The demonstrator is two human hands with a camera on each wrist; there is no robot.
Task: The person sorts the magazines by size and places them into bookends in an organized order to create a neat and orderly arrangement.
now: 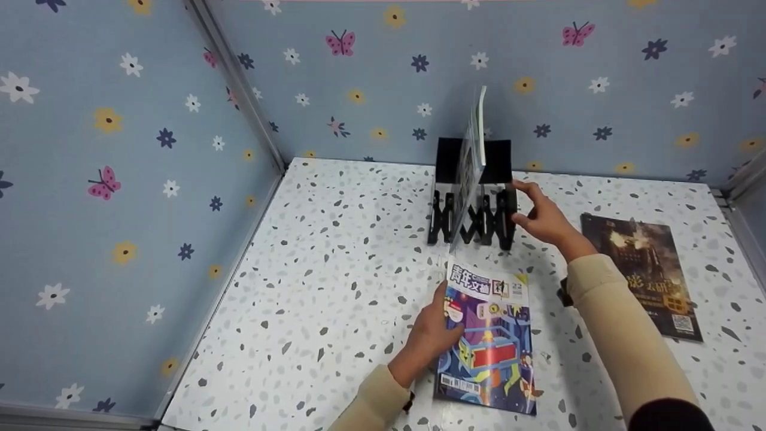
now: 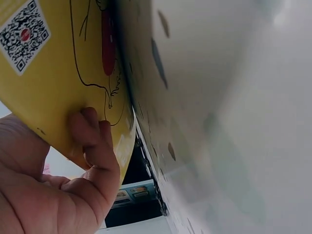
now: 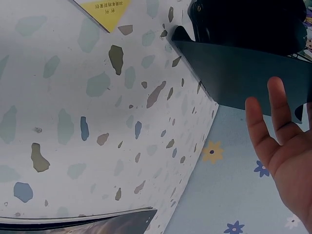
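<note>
Left hand (image 1: 434,329) grips the colourful magazine (image 1: 488,338) at its left edge: thumb on the front cover, fingers curled against the back. Probably that grip because the edge gives a thumb-and-finger hold and leaves most of the cover uncovered. Magazine is in front of the black stand (image 1: 486,209), on its near side, left edge tipped up off the surface (image 1: 335,269). Can't tell if the right edge touches down.

Right hand (image 1: 546,216) is at the stand's right end, thumb and forefinger spread wide against the end plate (image 3: 243,73), nothing gripped. Looks like bracing, likely so the folding lattice doesn't slide or spread. Stand sits far, close to the flowered wall (image 1: 383,78), upright panel at its far side. Upright booklet (image 1: 473,155) is in it, near mid-width, seen almost edge-on; the stand presumably props it.

Dark magazine (image 1: 646,245) lies flat on the right, partly under the right sleeve (image 1: 622,335) in the head view; seems parked out of the way.

Held magazine: thin, glossy, portrait. White title band, purple lettering, yellow far-right corner. Below, purple-blue artwork with a red panel, barcode near left. Back is yellow, with QR code and line drawing.
</note>
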